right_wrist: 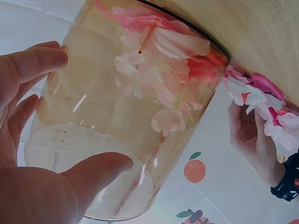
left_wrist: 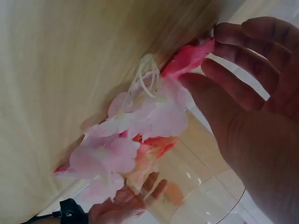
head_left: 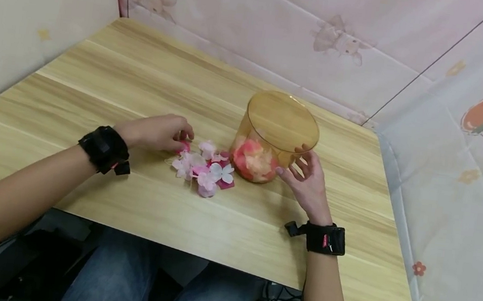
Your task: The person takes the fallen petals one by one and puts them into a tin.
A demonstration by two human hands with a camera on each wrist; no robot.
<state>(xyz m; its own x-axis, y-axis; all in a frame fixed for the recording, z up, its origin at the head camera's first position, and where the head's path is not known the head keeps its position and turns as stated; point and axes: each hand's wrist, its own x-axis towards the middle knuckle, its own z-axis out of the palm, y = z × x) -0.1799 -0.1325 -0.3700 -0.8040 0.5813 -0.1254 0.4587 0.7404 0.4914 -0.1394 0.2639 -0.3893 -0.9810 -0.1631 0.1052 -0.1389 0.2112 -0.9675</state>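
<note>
With left hand (head_left: 159, 132), pinching a pink petal (head_left: 184, 147) at ten o'clock of the flower pile (head_left: 206, 180); with right hand (head_left: 310, 184), loosely cupping the amber jar (head_left: 245, 130) at two o'clock. Could drag that pile along by snagging the pale loop (left_wrist: 140, 74).

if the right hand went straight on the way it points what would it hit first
The amber see-through container: its wall lies right at the right hand's fingertips, perhaps already touching; depth makes contact hard to judge. The flowers inside sit behind that wall.
</note>
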